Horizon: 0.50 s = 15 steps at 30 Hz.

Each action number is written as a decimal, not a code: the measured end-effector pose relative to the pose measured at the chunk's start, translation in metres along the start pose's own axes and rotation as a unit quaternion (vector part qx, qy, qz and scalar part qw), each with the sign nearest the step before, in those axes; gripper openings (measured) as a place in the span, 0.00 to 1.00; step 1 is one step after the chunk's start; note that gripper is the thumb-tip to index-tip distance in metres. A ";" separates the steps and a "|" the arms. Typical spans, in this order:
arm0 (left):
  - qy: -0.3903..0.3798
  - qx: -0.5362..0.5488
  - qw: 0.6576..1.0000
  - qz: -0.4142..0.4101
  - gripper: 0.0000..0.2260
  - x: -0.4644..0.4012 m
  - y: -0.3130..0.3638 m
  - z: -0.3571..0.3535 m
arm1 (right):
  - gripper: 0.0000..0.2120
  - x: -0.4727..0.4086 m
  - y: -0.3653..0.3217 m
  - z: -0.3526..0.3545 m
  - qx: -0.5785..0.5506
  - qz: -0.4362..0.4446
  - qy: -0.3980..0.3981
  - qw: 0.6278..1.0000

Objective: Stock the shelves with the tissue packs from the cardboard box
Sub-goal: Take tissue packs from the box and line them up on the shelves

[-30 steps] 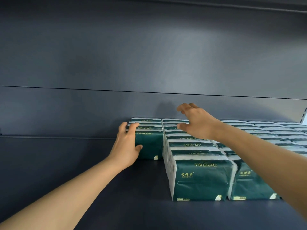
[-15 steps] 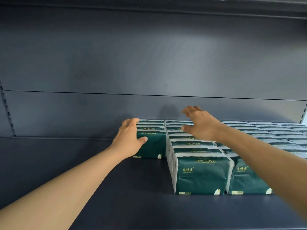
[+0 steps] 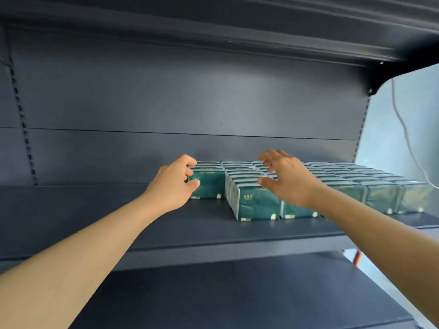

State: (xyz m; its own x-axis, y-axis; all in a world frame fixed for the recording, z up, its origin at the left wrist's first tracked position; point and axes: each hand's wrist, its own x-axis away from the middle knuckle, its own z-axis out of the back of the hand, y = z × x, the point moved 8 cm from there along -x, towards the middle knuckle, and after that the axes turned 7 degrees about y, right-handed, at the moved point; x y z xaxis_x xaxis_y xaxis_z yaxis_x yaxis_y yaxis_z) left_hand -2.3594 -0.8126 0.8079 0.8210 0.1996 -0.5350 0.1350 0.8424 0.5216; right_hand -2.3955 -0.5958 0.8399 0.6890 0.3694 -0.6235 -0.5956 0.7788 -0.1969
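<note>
tissue packs (image 3: 259, 205) on shelf (image 3: 71, 210), right half | shorter row (image 3: 209, 186) leftmost

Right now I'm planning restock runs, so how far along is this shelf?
Done: full rows of green tissue packs fill the dark shelf's right side. In hand: the left hand grips the short leftmost row; the right hand hovers, holding nothing. Left: the bare left stretch.
</note>
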 end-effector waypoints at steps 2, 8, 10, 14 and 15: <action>-0.023 0.021 0.999 -0.008 0.17 0.031 0.008 -0.002 | 0.22 0.033 -0.005 0.006 -0.002 -0.017 -0.003 1.000; -0.112 0.086 0.990 -0.015 0.15 0.128 0.037 -0.039 | 0.19 0.148 -0.001 0.006 -0.011 -0.109 -0.046 0.993; -0.147 0.101 0.984 -0.020 0.14 0.156 0.050 -0.058 | 0.19 0.186 0.008 0.004 -0.003 -0.147 -0.064 0.987; -0.207 0.121 0.970 -0.035 0.12 0.209 0.076 -0.102 | 0.17 0.263 0.034 0.000 0.004 -0.223 -0.094 0.970; -0.221 0.123 0.967 -0.037 0.12 0.223 0.082 -0.116 | 0.16 0.282 0.042 0.001 0.005 -0.243 -0.097 0.965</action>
State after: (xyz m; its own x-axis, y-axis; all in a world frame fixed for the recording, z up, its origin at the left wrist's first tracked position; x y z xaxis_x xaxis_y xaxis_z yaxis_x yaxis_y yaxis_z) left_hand -2.2295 -0.6409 0.6544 0.9536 -0.1362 -0.2683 0.2856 0.6902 0.6648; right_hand -2.2254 -0.4587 0.6565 0.9510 0.0465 -0.3058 -0.1794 0.8882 -0.4230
